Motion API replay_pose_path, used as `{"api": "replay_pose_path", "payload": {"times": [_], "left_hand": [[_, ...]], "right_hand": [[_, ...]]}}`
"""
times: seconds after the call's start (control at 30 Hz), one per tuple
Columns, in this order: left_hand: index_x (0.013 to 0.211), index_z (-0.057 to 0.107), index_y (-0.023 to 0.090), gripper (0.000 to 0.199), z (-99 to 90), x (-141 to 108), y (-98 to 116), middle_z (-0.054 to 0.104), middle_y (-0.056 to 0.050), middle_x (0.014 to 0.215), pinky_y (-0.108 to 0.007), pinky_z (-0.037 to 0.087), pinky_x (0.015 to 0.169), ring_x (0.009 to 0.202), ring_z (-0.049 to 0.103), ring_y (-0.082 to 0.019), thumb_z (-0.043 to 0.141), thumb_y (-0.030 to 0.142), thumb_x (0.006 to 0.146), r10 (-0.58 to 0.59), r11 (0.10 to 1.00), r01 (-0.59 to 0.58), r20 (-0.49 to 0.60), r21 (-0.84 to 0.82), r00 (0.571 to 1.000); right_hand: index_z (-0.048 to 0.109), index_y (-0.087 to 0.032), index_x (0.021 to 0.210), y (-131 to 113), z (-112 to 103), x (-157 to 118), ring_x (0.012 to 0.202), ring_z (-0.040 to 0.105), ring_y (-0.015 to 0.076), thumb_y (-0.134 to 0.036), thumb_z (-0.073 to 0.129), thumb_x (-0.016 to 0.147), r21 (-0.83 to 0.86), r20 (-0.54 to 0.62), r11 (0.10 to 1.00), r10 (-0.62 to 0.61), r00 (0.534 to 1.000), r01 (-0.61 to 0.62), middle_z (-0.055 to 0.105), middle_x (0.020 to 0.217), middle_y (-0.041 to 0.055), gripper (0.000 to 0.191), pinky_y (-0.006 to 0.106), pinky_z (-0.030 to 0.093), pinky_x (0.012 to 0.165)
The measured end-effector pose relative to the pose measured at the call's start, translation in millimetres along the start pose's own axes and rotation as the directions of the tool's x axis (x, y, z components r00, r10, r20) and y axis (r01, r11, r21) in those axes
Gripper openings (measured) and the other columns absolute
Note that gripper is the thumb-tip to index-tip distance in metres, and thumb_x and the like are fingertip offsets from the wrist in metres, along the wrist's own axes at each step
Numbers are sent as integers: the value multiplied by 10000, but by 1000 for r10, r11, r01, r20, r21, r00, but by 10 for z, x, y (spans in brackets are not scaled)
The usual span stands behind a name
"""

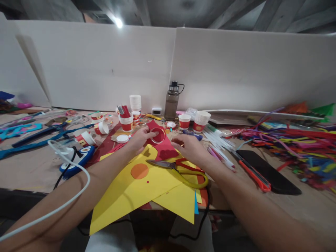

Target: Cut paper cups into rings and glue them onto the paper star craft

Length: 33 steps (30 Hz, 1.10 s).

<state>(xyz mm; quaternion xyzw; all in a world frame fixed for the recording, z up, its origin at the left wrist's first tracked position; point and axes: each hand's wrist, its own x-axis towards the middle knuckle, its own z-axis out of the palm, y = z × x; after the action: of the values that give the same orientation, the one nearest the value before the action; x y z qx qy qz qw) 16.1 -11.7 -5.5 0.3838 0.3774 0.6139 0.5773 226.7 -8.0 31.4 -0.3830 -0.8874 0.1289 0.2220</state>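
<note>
A thin white ring (158,141) lies against a sheet of red paper (165,151). My left hand (141,139) is closed on the ring, its thumb reaching inside it. At the right edge of the red paper, my right hand (189,147) has bent fingers held a little apart; I see nothing between them. Yellow paper sheets (126,196) spread out beneath and in front of both hands. On them rest an orange paper circle (139,171) and scissors (181,169) with yellow and red handles, blades pointing left.
Behind the hands stand a cup of red pencils (126,122), paper cups (201,122) and a water bottle (171,101). To the right are white pens (216,140), a red box cutter (254,175), a black phone (267,171) and pipe cleaners (296,147). A white cable (86,182) crosses my left forearm.
</note>
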Motion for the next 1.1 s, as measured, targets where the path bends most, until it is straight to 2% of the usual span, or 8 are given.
{"api": "replay_pose_path", "payload": {"times": [0.2, 0.37, 0.57, 0.67, 0.73, 0.87, 0.97, 1.1], "left_hand": [[795, 677, 111, 175, -16, 33, 23, 708, -62, 735, -286, 519, 640, 646, 650, -159, 736, 149, 634, -4, 999, 0, -86, -44, 996], [799, 656, 118, 192, -85, 93, -16, 704, -59, 739, -248, 487, 609, 631, 643, -144, 745, 155, 633, 9, 1000, -10, -194, -1, 981], [775, 647, 119, 174, -103, 101, -21, 702, -53, 742, -224, 475, 598, 639, 642, -131, 747, 167, 640, 19, 1000, -18, -213, 5, 977], [800, 649, 112, 193, -122, 113, -15, 700, -55, 749, -221, 472, 583, 641, 641, -131, 745, 167, 642, 44, 999, -44, -219, 3, 975], [794, 642, 114, 192, -135, 125, -9, 691, -44, 726, -217, 464, 558, 610, 631, -125, 744, 157, 637, 53, 998, -56, -249, -6, 967], [796, 627, 121, 203, -133, 133, 9, 691, -33, 724, -220, 470, 571, 605, 634, -120, 747, 146, 634, 72, 995, -88, -296, -41, 952], [796, 626, 115, 205, -114, 129, 27, 699, -39, 741, -236, 489, 627, 644, 647, -124, 747, 142, 633, 89, 990, -115, -291, -76, 953], [789, 630, 119, 217, -110, 143, 46, 702, -29, 744, -247, 495, 675, 668, 652, -125, 757, 135, 613, 109, 982, -150, -300, -117, 948]], "right_hand": [[690, -213, 902, -26, -227, -229, 686, 586, 164, -350, 542, 873, -172, 157, 984, 79, 984, -51, 691, 804, 38, 204, 272, 394, 614], [637, -292, 1178, -9, -249, -597, 1022, 598, 229, -426, 551, 873, -147, 394, 988, 17, 919, 45, 635, 1166, 75, 344, 315, 451, 845], [623, -281, 1189, -42, -192, -704, 1025, 594, 230, -356, 490, 916, -169, 438, 980, -16, 899, 100, 614, 1167, 97, 313, 325, 458, 844], [663, -247, 1111, -35, -246, -548, 949, 616, 215, -308, 485, 918, -176, 373, 979, -34, 927, 106, 659, 1083, 92, 269, 303, 458, 790], [685, -200, 1020, -2, -288, -355, 911, 618, 212, -266, 477, 915, -206, 232, 971, -74, 970, 123, 685, 1018, 95, 242, 296, 449, 768], [693, -171, 951, 126, -301, 178, 889, 620, 180, -238, 457, 922, -258, 52, 956, -128, 990, 137, 703, 977, 79, 247, 260, 438, 780], [694, -192, 1002, 234, -224, 588, 963, 613, 181, -242, 458, 921, -466, 60, 884, 7, 998, 22, 698, 1023, 67, 255, 255, 429, 821], [697, -155, 1005, 324, -50, 1020, 1000, 615, 221, -193, 468, 910, -544, 80, 837, 122, 989, -59, 677, 1065, 123, 251, 290, 448, 808]]}}
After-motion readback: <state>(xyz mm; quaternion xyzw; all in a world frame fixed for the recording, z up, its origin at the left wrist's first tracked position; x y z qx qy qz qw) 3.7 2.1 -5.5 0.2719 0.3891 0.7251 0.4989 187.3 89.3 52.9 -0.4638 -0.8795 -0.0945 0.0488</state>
